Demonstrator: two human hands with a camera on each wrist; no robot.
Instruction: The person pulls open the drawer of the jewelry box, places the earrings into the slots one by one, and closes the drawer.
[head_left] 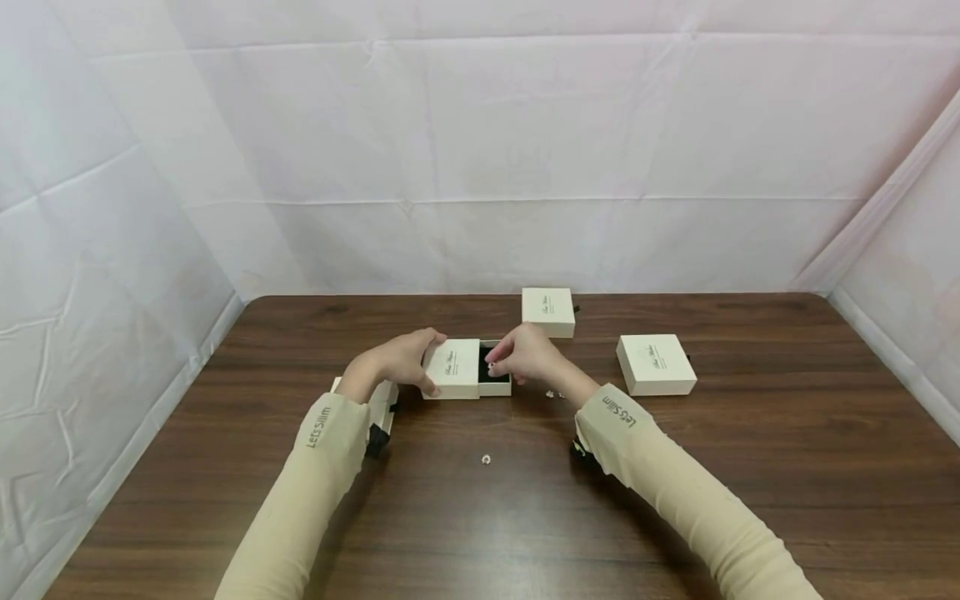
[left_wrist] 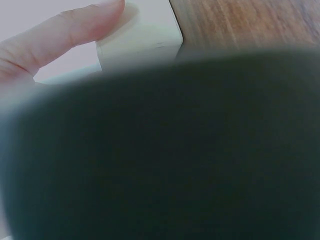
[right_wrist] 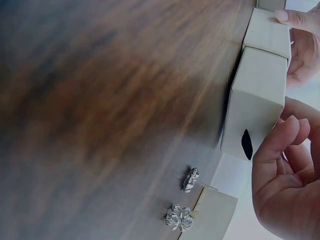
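The left hand (head_left: 401, 358) is curled round the cream sleeve of the box (head_left: 452, 369) in the middle of the tabletop (head_left: 675, 500), thumb on the near edge and fingers over the far side, so its grip is holding the sleeve. The drawer (head_left: 495, 382) stands part-way out on the right, its black lining showing. The right hand (head_left: 525, 354) hovers over that open part with fingertips pinched close together; a small pale speck shows at them, but I cannot tell whether the grip holds an earring or only touches the drawer.

Two flower-shaped studs (right_wrist: 183, 200) lie on the wood just beside the right wrist, and another small piece (head_left: 486, 458) lies alone nearer the person. Two closed boxes sit further off, one at the back (head_left: 548, 311) and one to the right (head_left: 656, 364); a fourth is half hidden under the left forearm.

To my eye the step is work at the open drawer. Doing it well means keeping the left hand pressing the sleeve flat so the drawer neither slides shut nor skids, and letting the right fingertips work straight down onto the lining. The loose studs by the wrist could easily be swept off by the sleeve cuff, so that arm should lift rather than drag.
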